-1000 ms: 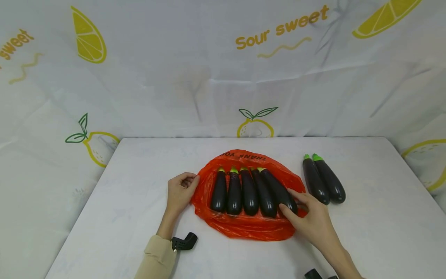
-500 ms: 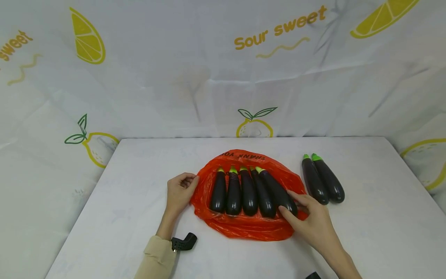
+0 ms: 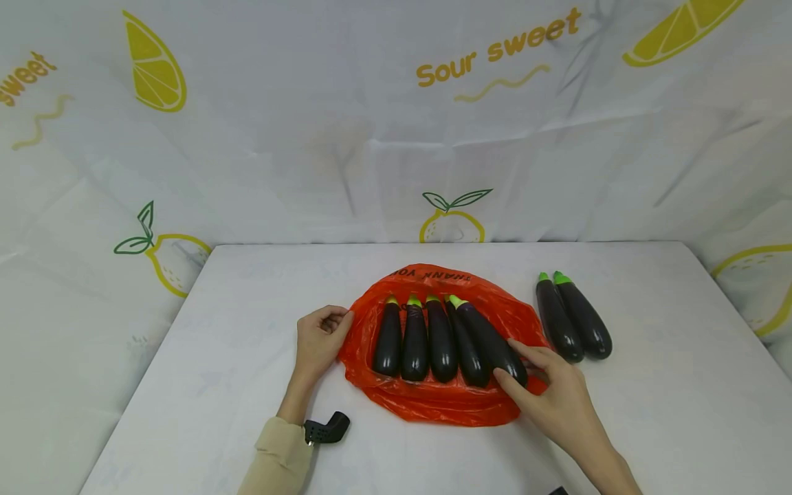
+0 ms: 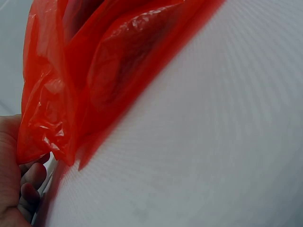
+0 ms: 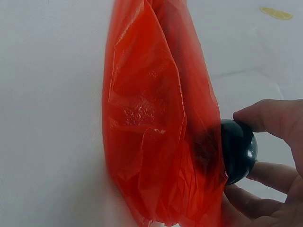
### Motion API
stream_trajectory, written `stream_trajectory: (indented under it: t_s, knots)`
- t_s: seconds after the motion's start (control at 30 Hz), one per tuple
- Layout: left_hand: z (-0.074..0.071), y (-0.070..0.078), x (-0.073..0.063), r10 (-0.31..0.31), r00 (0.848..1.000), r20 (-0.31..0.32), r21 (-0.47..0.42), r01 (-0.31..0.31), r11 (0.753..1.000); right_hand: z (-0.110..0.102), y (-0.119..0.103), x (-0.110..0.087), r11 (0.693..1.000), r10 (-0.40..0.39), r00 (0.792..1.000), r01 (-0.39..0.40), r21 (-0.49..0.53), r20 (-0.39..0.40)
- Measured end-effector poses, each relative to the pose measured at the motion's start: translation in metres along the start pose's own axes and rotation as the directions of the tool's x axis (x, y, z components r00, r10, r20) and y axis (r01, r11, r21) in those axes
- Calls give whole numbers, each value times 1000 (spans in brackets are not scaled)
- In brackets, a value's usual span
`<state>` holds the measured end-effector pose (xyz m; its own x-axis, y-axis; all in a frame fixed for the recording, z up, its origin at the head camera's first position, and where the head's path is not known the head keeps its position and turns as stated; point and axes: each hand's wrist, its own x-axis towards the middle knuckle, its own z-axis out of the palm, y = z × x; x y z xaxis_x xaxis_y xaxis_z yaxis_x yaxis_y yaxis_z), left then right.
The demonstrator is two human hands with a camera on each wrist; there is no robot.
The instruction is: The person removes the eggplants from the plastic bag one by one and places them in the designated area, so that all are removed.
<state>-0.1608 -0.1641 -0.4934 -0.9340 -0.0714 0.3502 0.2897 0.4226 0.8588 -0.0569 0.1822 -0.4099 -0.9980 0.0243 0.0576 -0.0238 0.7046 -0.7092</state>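
Head view: left hand [image 3: 317,344] pinches red bag [image 3: 427,405] containing five eggplants [image 3: 442,344], right hand [image 3: 555,393] gripping one.

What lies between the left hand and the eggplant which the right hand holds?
Four other eggplants, side by side, and part of the red bag; the head view shows this.

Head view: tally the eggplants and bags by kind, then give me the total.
Red plastic bag: 1
Eggplants: 7 (5 within the bag's outline, 2 outside it)
Total: 8
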Motion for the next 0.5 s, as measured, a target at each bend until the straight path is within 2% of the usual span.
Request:
stream_trajectory:
  t_s: [0.5]
  knots:
    - [1, -1, 0, -7, 1000, 5, 4, 7, 1000, -2, -3, -4, 999, -41, 999, 42, 30, -24]
